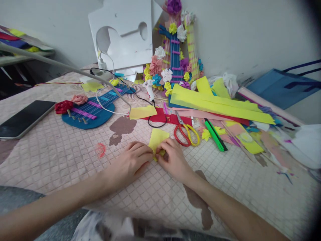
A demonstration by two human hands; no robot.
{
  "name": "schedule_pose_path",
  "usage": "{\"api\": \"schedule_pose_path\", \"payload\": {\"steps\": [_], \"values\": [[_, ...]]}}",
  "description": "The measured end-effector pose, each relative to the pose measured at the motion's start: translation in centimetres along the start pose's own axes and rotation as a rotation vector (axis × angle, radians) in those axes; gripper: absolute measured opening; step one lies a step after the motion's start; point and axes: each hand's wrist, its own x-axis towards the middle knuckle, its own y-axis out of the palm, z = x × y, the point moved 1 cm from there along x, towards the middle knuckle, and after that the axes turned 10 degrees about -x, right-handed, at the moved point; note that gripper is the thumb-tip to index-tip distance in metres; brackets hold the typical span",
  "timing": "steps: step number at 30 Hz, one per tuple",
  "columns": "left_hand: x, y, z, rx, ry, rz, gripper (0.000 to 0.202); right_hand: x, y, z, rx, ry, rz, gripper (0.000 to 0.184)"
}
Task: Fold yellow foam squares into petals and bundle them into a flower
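Note:
A small piece of yellow crepe paper is pinched between my two hands, low over the quilted tablecloth. My left hand grips its left edge with bent fingers. On its lower right side, my right hand closes thumb and fingers on the paper, which looks folded or bunched there. The fingertips hide the paper's lower end. Just beyond my right hand lie scissors with one red and one yellow handle. Another yellow paper piece rests on red paper farther back.
A blue paper guitar with flowers and a phone lie at left. Behind stand a glue gun, flower-decorated guitars and white foam. A green cutter, yellow strips and scraps fill the right. A cable crosses overhead.

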Motion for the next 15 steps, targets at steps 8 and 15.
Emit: {"api": "schedule_pose_path", "payload": {"steps": [8,15], "values": [[-1.6,0.4,0.6,0.082,0.04,0.096,0.033,0.1,0.0,0.0,0.013,-0.002,-0.01,0.008],[-2.5,-0.6,0.5,0.116,0.097,0.179,0.041,0.1,-0.1,-0.1,0.021,-0.004,-0.004,0.007]]}}
